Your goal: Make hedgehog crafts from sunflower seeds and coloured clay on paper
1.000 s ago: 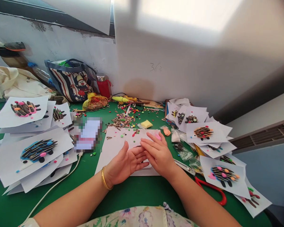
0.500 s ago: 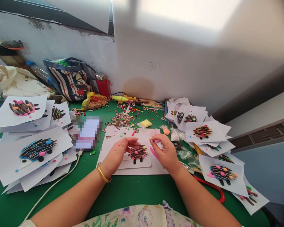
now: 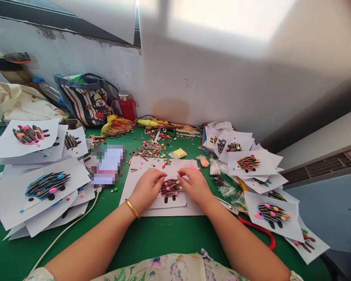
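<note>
A hedgehog picture [image 3: 171,188] made of dark striped sunflower seeds, with pink and yellow dots and black feet, lies on a small white sheet between my hands. My left hand [image 3: 148,189] hovers at its left side, fingers bent together towards the thumb; anything between them is hidden. On the other side my right hand [image 3: 195,186] has its thumb and fingers drawn into a pinch just above the hedgehog's upper right edge. What sits in that pinch is too small to make out. A larger white sheet [image 3: 128,199] lies underneath.
Stacks of finished-looking hedgehog cards [image 3: 82,173] [image 3: 273,164] flank the work. Behind lie loose sunflower seeds [image 3: 150,149], coloured clay balls and yellow clay [image 3: 179,153]. A phone [image 3: 108,166] with a cable is at left; red-handled scissors [image 3: 260,230] are at right.
My right hand has moved left, closer to the hedgehog and to my left hand. The left fingers, stretched over the picture before, have drawn back and curled towards the thumb.
</note>
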{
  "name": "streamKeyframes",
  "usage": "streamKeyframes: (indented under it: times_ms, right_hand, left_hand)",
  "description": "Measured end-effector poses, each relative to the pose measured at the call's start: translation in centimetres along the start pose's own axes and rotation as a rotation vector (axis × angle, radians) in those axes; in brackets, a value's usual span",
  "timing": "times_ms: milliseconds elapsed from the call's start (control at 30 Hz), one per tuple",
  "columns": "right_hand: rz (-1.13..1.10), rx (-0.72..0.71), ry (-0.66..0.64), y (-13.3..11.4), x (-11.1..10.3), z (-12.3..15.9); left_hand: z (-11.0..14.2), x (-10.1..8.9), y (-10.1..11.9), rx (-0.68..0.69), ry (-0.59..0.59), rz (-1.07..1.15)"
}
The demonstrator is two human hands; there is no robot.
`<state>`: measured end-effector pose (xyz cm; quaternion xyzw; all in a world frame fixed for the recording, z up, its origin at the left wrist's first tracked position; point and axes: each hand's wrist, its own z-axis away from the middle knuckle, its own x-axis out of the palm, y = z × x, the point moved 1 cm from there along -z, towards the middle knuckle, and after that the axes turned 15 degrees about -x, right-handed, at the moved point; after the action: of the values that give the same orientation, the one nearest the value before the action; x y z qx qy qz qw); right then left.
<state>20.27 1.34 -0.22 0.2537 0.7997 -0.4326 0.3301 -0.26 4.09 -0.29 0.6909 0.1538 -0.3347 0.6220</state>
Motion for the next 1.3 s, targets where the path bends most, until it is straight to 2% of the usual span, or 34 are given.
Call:
streamKeyframes:
  times_ms: [200, 400, 1033, 1300]
  right_hand:
    - [0.125, 0.002, -0.091, -0.3, 0.3, -0.7]
    - [0.221, 0.048, -0.117, -0.5, 0.7, -0.7]
    - [0.276, 0.062, -0.169, -0.8, 1.4, -0.8]
    - [0.232, 0.039, -0.132, -0.6, 0.9, -0.6]
  left_hand:
    - [0.5, 0.4, 1.0, 0.054, -0.042, -0.154]
    - [0.7, 0.5, 1.4, 0.041, -0.091, -0.171]
    - [0.0, 0.5, 0.0, -0.127, -0.160, 0.118]
    - [-0.2, 0.5, -0.7, -0.210, -0.251, 0.285]
